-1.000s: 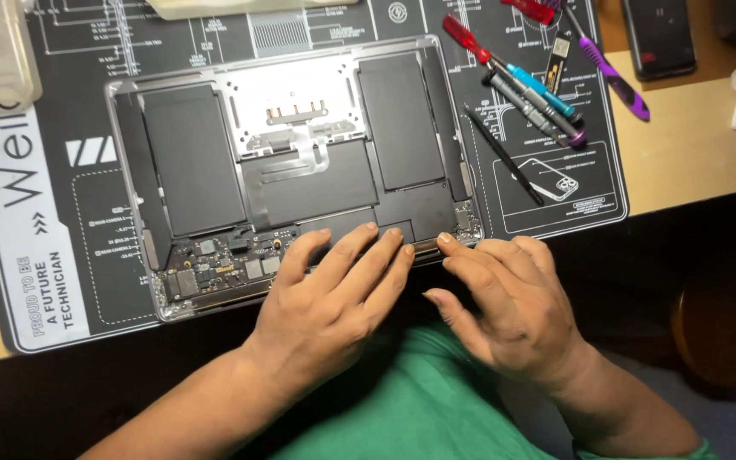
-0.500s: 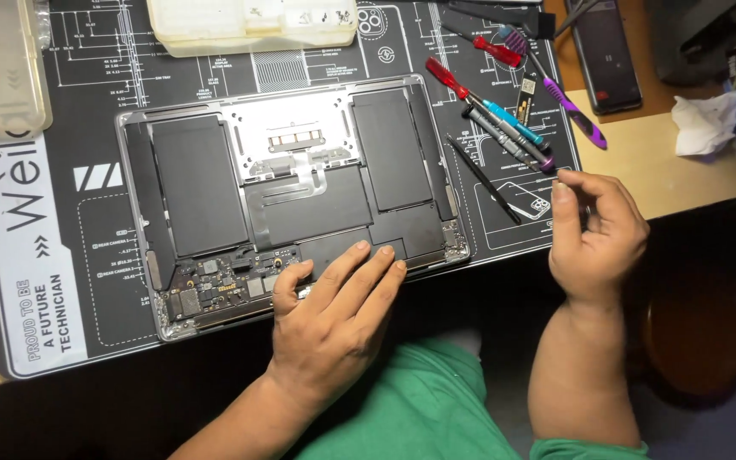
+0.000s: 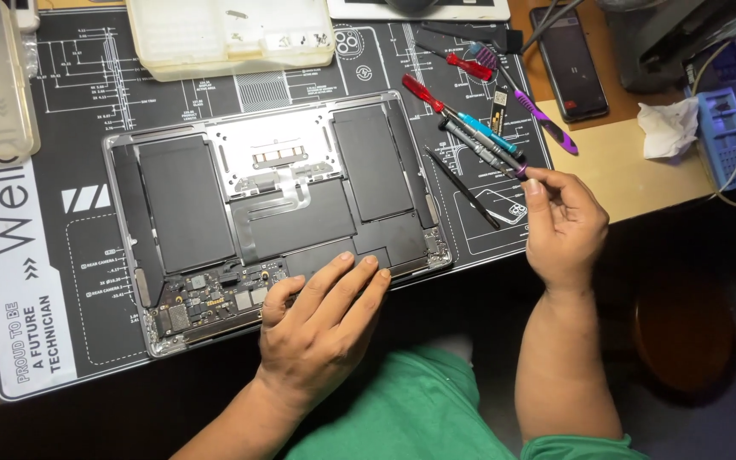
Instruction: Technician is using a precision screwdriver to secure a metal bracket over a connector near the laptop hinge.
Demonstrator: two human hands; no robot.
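Screwdriver (image 3: 480, 146) right of the laptop (image 3: 274, 213) lies diagonally, handle end pinched by right hand (image 3: 562, 226); left hand (image 3: 325, 328) rests flat, fingers spread, on laptop's near edge.

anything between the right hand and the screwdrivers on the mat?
Nothing visible. The right hand already has its fingertips at the end of the grey screwdriver in the cluster. The left hand rests flat on the opened laptop, away from that path.
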